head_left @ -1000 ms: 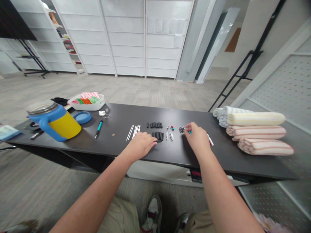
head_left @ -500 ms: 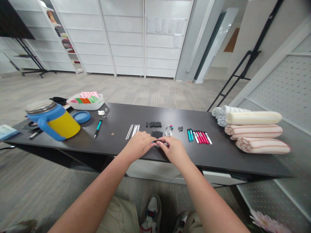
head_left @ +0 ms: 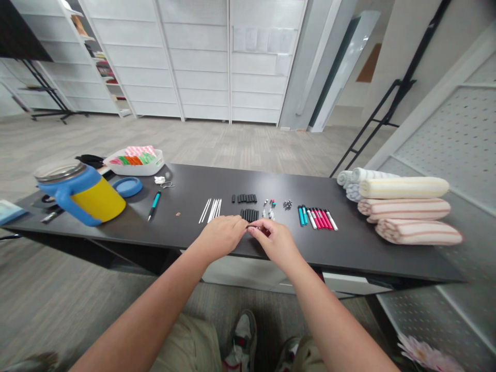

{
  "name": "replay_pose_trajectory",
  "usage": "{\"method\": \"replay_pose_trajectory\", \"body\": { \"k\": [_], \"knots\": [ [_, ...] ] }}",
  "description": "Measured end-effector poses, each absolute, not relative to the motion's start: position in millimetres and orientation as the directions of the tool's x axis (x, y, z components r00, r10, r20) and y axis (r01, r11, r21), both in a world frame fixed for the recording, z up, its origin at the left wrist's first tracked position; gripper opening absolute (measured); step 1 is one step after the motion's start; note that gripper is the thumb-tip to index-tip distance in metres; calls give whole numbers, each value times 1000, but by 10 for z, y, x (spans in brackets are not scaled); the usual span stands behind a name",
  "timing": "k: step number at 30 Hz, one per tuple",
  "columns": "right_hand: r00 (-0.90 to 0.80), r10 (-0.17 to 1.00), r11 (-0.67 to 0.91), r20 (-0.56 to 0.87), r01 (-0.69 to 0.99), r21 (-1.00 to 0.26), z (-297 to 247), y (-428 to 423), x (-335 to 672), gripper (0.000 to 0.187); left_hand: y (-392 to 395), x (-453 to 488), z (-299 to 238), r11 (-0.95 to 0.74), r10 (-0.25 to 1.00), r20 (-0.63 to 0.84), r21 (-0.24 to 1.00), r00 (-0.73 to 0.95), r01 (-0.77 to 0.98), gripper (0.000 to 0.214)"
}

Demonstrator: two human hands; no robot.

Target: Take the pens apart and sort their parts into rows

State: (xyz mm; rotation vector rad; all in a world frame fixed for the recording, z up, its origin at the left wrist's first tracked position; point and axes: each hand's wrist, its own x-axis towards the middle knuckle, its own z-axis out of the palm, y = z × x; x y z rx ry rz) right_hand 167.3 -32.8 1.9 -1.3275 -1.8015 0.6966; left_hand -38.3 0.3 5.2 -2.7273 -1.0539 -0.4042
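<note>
My left hand and my right hand meet over the table's front edge, both with closed fingers. Between the fingertips a thin dark pen part shows; the fingers hide most of it. Just beyond lie a row of black tubes and a second row of shorter black sleeves. White thin refills lie beside my left hand. Small clear and coloured bits and a cluster of tiny metal pieces are past my right hand. Further right are teal, white and red pen barrels.
A teal pen lies on the left of the dark table. Near it stand a blue and yellow jug, a blue lid and a white basket of packets. Rolled towels are stacked at the right end.
My two hands stay together at nearly the same place, the left one slightly turned. A teal bit seen between the fingers earlier is now hidden. Things on the table have not moved.
</note>
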Motion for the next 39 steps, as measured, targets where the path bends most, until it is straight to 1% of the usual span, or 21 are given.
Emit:
{"method": "replay_pose_trajectory", "body": {
  "k": [3, 7, 14, 17, 20, 25, 27, 29, 32, 37, 39],
  "knots": [
    [-151, 957, 288, 246, 489, -823, 13, -333, 1667, 23, -31, -410, 32, -699, 650, 332, -93, 684, 709, 25],
    [-155, 962, 271, 225, 438, -857, 7, -345, 1661, 23, -63, -443, 16, -686, 649, 347, -118, 677, 718, 28],
    [-168, 963, 261, 211, 386, -885, 10, -342, 1661, 23, -86, -471, 20, -672, 650, 357, -144, 671, 727, 21],
    [-172, 962, 264, 214, 369, -891, -2, -336, 1660, 23, -93, -476, 2, -656, 664, 359, -140, 656, 741, 23],
    [-173, 959, 271, 224, 341, -900, -19, -343, 1655, 24, -89, -473, -8, -654, 676, 358, -111, 644, 749, 29],
    [-90, 961, 275, 260, 361, -891, -39, -358, 1656, 26, -32, -428, 23, -718, 653, 385, 39, 652, 695, 29],
    [-46, 961, 269, 273, 379, -885, -41, -352, 1665, 28, -5, -405, 37, -737, 641, 388, 70, 662, 673, 30],
    [-23, 962, 260, 273, 390, -883, -40, -344, 1674, 30, 14, -391, 42, -741, 643, 373, 84, 669, 666, 30],
    [-48, 962, 265, 268, 400, -878, -39, -339, 1676, 28, 25, -386, 40, -742, 650, 346, 95, 677, 664, 30],
    [-104, 955, 297, 279, 402, -866, -36, -346, 1658, 24, 27, -389, 50, -753, 638, 310, 59, 705, 656, 28],
    [-112, 954, 298, 277, 412, -861, -26, -350, 1655, 24, 24, -388, 64, -742, 652, 280, 45, 705, 668, 26]
  ]
}}
